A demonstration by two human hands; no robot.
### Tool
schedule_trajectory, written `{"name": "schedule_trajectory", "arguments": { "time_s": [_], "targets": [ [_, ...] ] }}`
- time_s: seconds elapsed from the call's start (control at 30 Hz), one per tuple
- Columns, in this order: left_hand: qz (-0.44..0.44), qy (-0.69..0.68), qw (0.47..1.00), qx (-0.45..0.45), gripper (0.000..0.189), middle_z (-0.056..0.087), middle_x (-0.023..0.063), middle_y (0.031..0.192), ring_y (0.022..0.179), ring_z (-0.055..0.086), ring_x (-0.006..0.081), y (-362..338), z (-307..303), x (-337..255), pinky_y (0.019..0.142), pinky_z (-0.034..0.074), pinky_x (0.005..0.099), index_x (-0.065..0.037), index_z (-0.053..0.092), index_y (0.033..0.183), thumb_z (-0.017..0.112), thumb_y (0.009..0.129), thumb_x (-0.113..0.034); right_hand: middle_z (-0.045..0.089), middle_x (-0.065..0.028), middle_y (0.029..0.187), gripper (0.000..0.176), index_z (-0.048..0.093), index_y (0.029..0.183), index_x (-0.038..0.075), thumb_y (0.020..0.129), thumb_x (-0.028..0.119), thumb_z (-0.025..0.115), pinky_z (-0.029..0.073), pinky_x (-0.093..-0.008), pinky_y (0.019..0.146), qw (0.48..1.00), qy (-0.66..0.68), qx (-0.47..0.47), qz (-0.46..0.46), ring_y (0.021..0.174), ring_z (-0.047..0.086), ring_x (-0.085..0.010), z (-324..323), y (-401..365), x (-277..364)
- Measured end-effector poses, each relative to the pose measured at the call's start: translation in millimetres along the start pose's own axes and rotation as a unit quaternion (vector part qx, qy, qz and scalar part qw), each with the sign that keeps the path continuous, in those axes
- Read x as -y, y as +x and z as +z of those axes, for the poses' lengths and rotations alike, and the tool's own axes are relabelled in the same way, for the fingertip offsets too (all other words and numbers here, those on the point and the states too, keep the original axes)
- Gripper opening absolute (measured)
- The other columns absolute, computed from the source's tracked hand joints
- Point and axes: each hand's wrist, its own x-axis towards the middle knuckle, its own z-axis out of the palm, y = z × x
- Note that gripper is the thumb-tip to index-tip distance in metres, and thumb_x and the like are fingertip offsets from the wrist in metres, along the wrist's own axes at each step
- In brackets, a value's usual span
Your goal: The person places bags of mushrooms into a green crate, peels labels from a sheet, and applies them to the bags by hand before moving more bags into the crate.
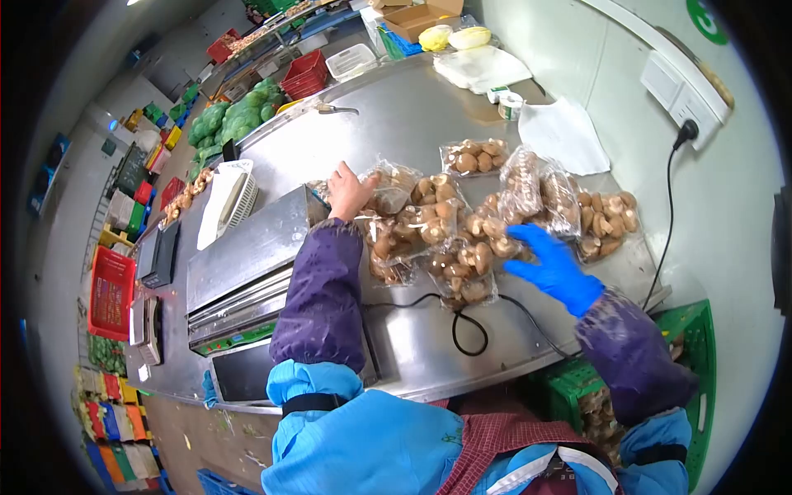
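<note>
While the left hand (351, 193) and right hand (554, 268) reach toward mushroom bags (425, 223), their fingers spread open.

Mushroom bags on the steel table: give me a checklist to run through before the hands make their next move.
1. Bags resting on the steel table: ok, grouped between and around the hands.
2. Both hands gloved: not ok; the right hand wears a blue glove, the left hand is bare.
3. Hands apart from each other: ok, with bags between them.
4. Cord well away from the bags: not ok; the black cord loops right beside the nearest one.
5. Wall plug in its socket: ok.
6. Every bag sealed: cannot tell.
</note>
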Motion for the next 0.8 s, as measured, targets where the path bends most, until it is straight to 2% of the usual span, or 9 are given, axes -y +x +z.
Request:
{"name": "schedule_trajectory", "arguments": {
  "time_s": [0.07, 0.17, 0.27, 0.37, 0.43, 0.5, 0.53, 0.7, 0.8],
  "targets": [
    [-0.078, 0.096, 0.972, 0.198, 0.095, 0.030, 0.0282, 0.132, 0.124, 0.027, 0.0425, 13.8, 7.3, 2.5, 0.098, 0.028, 0.0501, -0.004, 0.023, 0.135, 0.065, 0.066, -0.055, 0.047, -0.0156, 0.120, 0.059, 0.044, 0.121, 0.003, 0.074, 0.029, 0.068, 0.037, -0.0382, 0.094, 0.996, -0.051, 0.019, -0.069, 0.112, 0.045, -0.0274, 25.5, 37.5, 7.7],
    [-0.033, 0.182, 0.947, 0.262, 0.100, 0.025, 0.0260, 0.137, 0.128, 0.021, 0.0413, -3.8, -14.0, -49.2, 0.101, 0.024, 0.0512, -0.013, 0.020, 0.138, 0.065, 0.062, -0.060, 0.039, -0.0193, 0.129, 0.081, 0.034, 0.130, 0.002, 0.069, 0.043, 0.067, 0.031, -0.0415, 0.099, 0.965, -0.217, 0.068, -0.132, 0.121, 0.036, -0.0315, 58.4, 85.6, 27.3],
    [-0.018, 0.229, 0.933, 0.277, 0.097, 0.026, 0.0236, 0.137, 0.124, 0.030, 0.0409, -3.4, -1.9, -62.2, 0.098, 0.030, 0.0507, -0.017, 0.023, 0.137, 0.066, 0.061, -0.060, 0.032, -0.0217, 0.134, 0.109, 0.023, 0.135, 0.001, 0.057, 0.065, 0.063, 0.027, -0.0398, 0.102, 0.897, -0.402, 0.177, -0.050, 0.126, 0.029, -0.0346, 87.5, 123.7, 30.1],
    [-0.104, 0.102, 0.959, 0.242, 0.101, 0.022, 0.0221, 0.140, 0.119, 0.038, 0.0409, 23.0, 11.0, -27.4, 0.092, 0.037, 0.0490, -0.015, 0.022, 0.137, 0.065, 0.059, -0.064, 0.038, -0.0228, 0.130, 0.110, 0.029, 0.132, -0.001, 0.055, 0.070, 0.062, 0.033, -0.0411, 0.099, 0.937, -0.242, 0.246, 0.054, 0.119, 0.040, -0.0340, 85.6, 156.8, 15.0],
    [-0.088, 0.106, 0.974, 0.182, 0.094, 0.038, 0.0209, 0.132, 0.109, 0.050, 0.0364, 34.5, 16.8, 0.0, 0.085, 0.044, 0.0429, -0.007, 0.039, 0.129, 0.066, 0.058, -0.062, 0.046, -0.0222, 0.122, 0.108, 0.037, 0.127, -0.001, 0.052, 0.072, 0.062, 0.041, -0.0413, 0.092, 0.933, -0.249, 0.252, 0.057, 0.111, 0.048, -0.0337, 88.7, 160.5, 16.1],
    [-0.106, 0.094, 0.936, 0.324, 0.079, 0.055, 0.0230, 0.113, 0.101, 0.056, 0.0334, 39.1, 7.3, -1.6, 0.081, 0.047, 0.0393, 0.001, 0.054, 0.113, 0.069, 0.059, -0.054, 0.043, -0.0223, 0.126, 0.106, 0.035, 0.129, 0.001, 0.055, 0.072, 0.062, 0.039, -0.0439, 0.091, 0.888, -0.305, 0.339, 0.059, 0.116, 0.043, -0.0361, 83.2, 157.4, 40.4],
    [-0.092, 0.076, 0.948, 0.295, 0.066, 0.062, 0.0237, 0.093, 0.094, 0.060, 0.0295, 34.8, 4.6, -4.4, 0.078, 0.048, 0.0379, 0.007, 0.061, 0.097, 0.071, 0.060, -0.047, 0.052, -0.0208, 0.116, 0.103, 0.041, 0.124, 0.001, 0.053, 0.073, 0.061, 0.043, -0.0436, 0.086, 0.892, -0.324, 0.313, 0.044, 0.106, 0.051, -0.0341, 86.3, 154.6, 41.3],
    [-0.098, -0.151, 0.933, 0.312, 0.079, 0.054, 0.0244, 0.105, 0.089, 0.057, 0.0278, 24.0, -7.4, -6.8, 0.071, 0.047, 0.0370, 0.013, 0.039, 0.118, 0.071, 0.067, -0.038, 0.060, -0.0195, 0.098, 0.094, 0.051, 0.110, 0.000, 0.053, 0.074, 0.060, 0.046, -0.0419, 0.081, 0.921, -0.232, 0.295, 0.103, 0.089, 0.059, -0.0330, 77.7, 154.3, 39.5],
    [-0.117, -0.342, 0.880, 0.307, 0.078, 0.051, 0.0222, 0.108, 0.095, 0.054, 0.0265, 9.7, -11.0, -20.6, 0.073, 0.047, 0.0364, 0.010, 0.027, 0.126, 0.071, 0.068, -0.018, 0.062, -0.0194, 0.089, 0.079, 0.054, 0.098, -0.001, 0.056, 0.065, 0.064, 0.048, -0.0419, 0.070, 0.934, -0.216, 0.273, 0.082, 0.080, 0.061, -0.0340, 87.6, 135.7, 43.1]
  ]
}}
